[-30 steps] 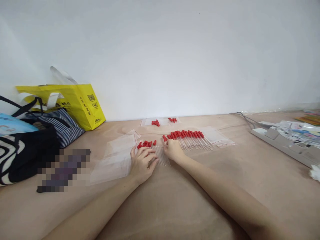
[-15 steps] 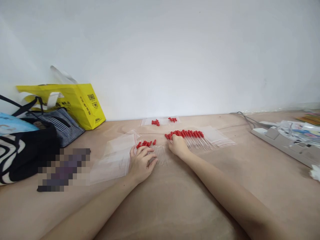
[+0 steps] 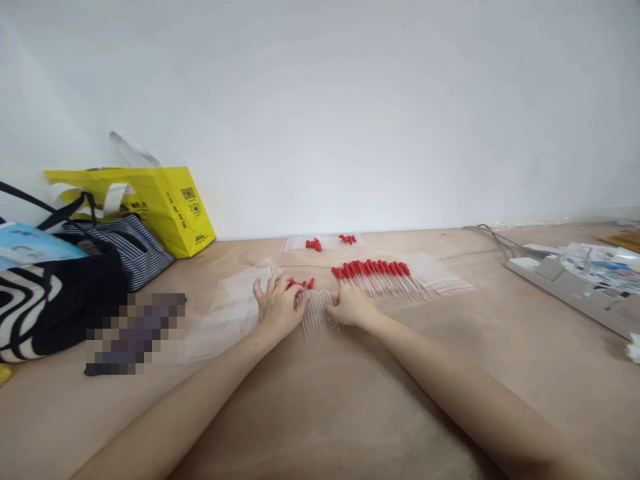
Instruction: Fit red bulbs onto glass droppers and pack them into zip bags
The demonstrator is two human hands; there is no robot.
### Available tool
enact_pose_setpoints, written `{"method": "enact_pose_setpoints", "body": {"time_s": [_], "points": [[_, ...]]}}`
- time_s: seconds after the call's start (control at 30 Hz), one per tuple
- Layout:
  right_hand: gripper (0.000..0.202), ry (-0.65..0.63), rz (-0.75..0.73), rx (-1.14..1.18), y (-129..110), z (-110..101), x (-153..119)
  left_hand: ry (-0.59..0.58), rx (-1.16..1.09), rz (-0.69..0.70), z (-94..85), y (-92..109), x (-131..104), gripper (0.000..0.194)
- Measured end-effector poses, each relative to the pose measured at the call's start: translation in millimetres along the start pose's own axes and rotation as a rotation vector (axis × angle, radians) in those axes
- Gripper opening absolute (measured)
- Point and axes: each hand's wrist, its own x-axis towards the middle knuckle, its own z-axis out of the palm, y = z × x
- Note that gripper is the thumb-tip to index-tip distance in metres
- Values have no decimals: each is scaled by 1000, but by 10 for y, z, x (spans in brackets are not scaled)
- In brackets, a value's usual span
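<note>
"Setting the clock on the bare clear tubes lying side by side on the table, where are the hands?"

"The left hand is at nine o'clock, fingers apart, the thumb at the tubes' edge. The right hand is at three, its thumb beside them."

"Are the right fingers clamped on anything?"

"I can't tell; they curl away, tips hidden, at the near end of the red-bulbed droppers."

"And those lie where?"

"Two o'clock, slanting in a close row, bulbs away from the person. Loose red rubber bulbs sit around eleven, partly behind the left hand."

"Anything further out?"

"Clear zip bags lie flat at nine, beyond the left hand. A yellow shopping bag stands at ten, by the wall. More red bulbs are at twelve, near the wall."
</note>
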Motion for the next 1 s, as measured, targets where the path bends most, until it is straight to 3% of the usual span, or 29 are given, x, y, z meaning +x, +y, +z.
{"method": "enact_pose_setpoints", "body": {"time_s": [0.07, 0.23, 0.33, 0.5, 0.6, 0.77, 0.87, 1.0], "points": [[23, -12, 6, 28, 0, 6, 23, 7, 35, -9, 74, 1, 153, 19], [24, 6, -9, 42, 23, 15, 45, -187, 147, -112, 295, 50, 453, 26], [26, 38, -38, 63, 65, -20, 45, -232, 152, -140, 394, 79, 529, 25], [23, 121, -73, 104, 189, -97, 18, -252, 127, -135, 350, 127, 569, 22], [19, 228, -218, 138, 371, -110, -58, -238, 76, -43, 152, 176, 457, 18], [15, 319, -486, 230, 777, -79, -291, -206, -172, 245, -203, 246, -22, 10], [19, 365, -607, 233, 893, -42, -393, -164, -265, 288, -271, 256, -248, 13], [19, 390, -691, 223, 843, 49, -415, -86, -263, 245, -236, 274, -306, 25]]}}
